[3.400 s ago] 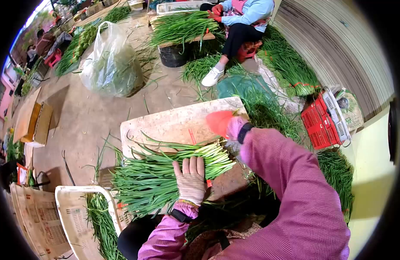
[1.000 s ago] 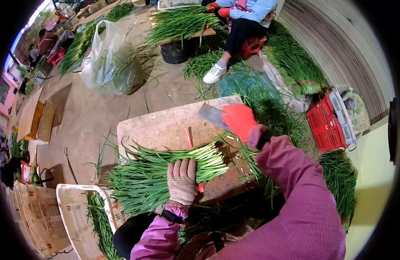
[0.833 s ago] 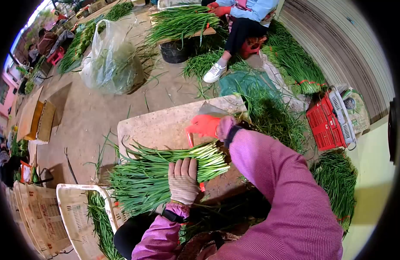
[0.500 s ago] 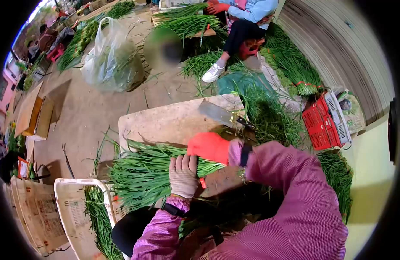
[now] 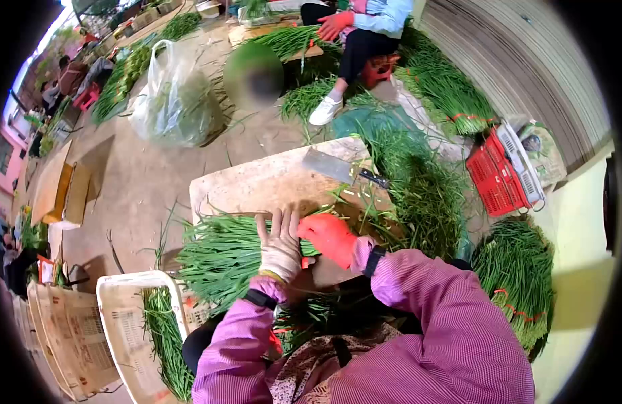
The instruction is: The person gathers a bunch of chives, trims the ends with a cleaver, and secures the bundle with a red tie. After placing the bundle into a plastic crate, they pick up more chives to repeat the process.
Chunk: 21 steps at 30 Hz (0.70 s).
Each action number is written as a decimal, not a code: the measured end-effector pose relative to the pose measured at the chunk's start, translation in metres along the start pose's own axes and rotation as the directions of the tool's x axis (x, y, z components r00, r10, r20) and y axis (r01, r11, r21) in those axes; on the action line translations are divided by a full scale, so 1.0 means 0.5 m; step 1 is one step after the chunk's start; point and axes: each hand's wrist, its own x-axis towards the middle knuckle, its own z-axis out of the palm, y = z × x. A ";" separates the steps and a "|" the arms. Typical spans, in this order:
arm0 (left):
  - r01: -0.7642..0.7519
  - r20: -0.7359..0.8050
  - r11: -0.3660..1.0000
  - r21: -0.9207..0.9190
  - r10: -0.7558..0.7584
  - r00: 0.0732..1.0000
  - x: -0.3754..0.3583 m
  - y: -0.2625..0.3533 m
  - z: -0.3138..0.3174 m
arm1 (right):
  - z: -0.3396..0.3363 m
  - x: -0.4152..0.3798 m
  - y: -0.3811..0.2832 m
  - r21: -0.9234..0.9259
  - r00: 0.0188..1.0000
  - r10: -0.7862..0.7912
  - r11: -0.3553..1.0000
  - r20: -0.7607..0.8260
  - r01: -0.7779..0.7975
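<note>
A bundle of garlic chives (image 5: 220, 249) lies across the near side of a wooden board (image 5: 247, 190), leaves pointing left. My left hand (image 5: 280, 244), in a pale glove, rests flat on the bundle with its fingers stretched out. Close beside it on the right, my right hand (image 5: 330, 237) wears an orange-red glove. Its fingers are curled at the stem end, and what they grip is hidden. A strip of red tape (image 5: 308, 261) shows under the hands. On the board's far right part lies a cleaver (image 5: 330, 165) with a dark handle.
A white crate (image 5: 116, 320) holding chives stands at my left. Loose chives (image 5: 425, 202) are heaped right of the board, near a red basket (image 5: 494, 176). Beyond are a clear plastic bag (image 5: 176, 111) and a seated person with red gloves (image 5: 335, 25). Tied chives (image 5: 516, 279) lie at the right.
My left hand's fingers have spread wider on the bundle. My right hand has shifted from over the stems to a lower place beside the left hand. The view has tilted slightly.
</note>
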 end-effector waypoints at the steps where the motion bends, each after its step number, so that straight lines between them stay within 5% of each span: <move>1: -0.039 0.102 0.999 -0.027 0.042 0.994 0.007 -0.009 -0.008 | 0.007 0.002 0.011 0.028 1.000 -0.013 1.000 -0.001 0.013; 5: -0.116 0.158 0.993 0.006 0.113 0.981 0.029 -0.035 0.015 | -0.003 0.010 -0.001 -0.009 0.999 0.024 1.000 0.039 -0.024; 7: -0.049 0.196 0.980 -0.193 0.088 0.977 0.039 -0.042 0.024 | -0.037 0.001 -0.044 -0.016 0.997 0.073 0.997 -0.030 -0.074; 11: 0.002 0.301 0.976 -0.217 0.065 0.952 0.070 -0.048 -0.009 | -0.058 -0.050 -0.105 -0.385 0.988 -0.069 0.923 -0.135 0.012; 12: 0.009 0.303 0.971 -0.240 0.066 0.951 0.073 -0.054 0.003 | -0.046 -0.066 -0.119 -0.489 0.998 -0.029 0.872 -0.057 -0.003; 15: -0.040 0.295 0.984 -0.171 0.090 0.951 0.076 -0.066 0.040 | -0.011 -0.067 -0.115 -0.377 0.999 -0.024 0.925 0.028 0.033; 16: -0.009 0.287 0.978 -0.209 0.071 0.955 0.072 -0.059 0.033 | 0.004 -0.067 -0.086 -0.433 0.990 -0.103 0.892 0.091 0.133; 19: -0.078 0.210 0.976 -0.202 0.121 0.970 0.053 -0.053 0.007 | 0.027 -0.048 -0.067 -0.502 0.994 -0.004 0.863 0.113 0.061; 20: -0.085 0.123 0.975 -0.204 0.112 0.986 0.044 -0.053 0.036 | 0.022 -0.038 -0.079 -0.293 0.997 0.013 0.956 -0.070 -0.033; 21: -0.098 0.032 0.974 -0.206 0.107 0.994 0.041 -0.049 0.048 | 0.037 -0.031 -0.071 -0.296 0.997 0.014 0.955 -0.073 -0.035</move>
